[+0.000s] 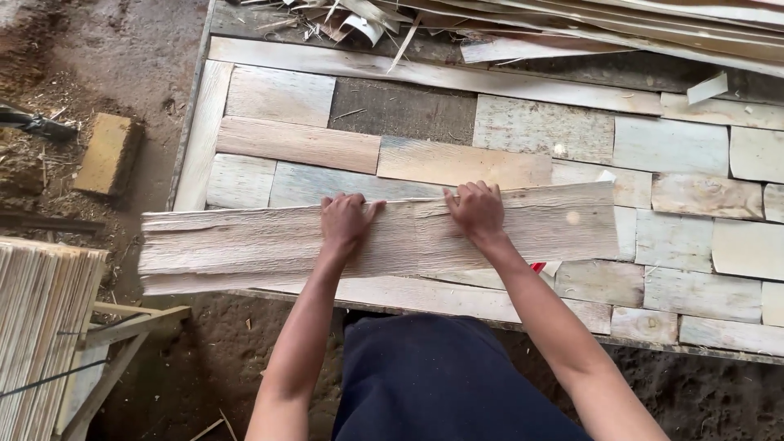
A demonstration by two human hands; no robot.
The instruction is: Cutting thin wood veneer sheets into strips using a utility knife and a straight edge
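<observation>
The left hand (345, 219) lay palm down on a long strip of wood veneer (245, 245), fingers together and thumb spread, pressing rather than gripping. The right hand (476, 209) rested flat on the same strip just beside it, fingers curled over the far edge. The strip lay crosswise over the near part of a work table (204, 122) covered with patchwork veneer pieces (298, 144), its left end overhanging the table edge.

That unsupported end looked likely to sag and split along the grain, since the sheet seemed thin and already showed ragged, fibrous edges. Rough fibres under the palms could also give splinters. The strip was pale, streaked grey-white, with a coarse wavy grain and an uneven lower edge.
</observation>
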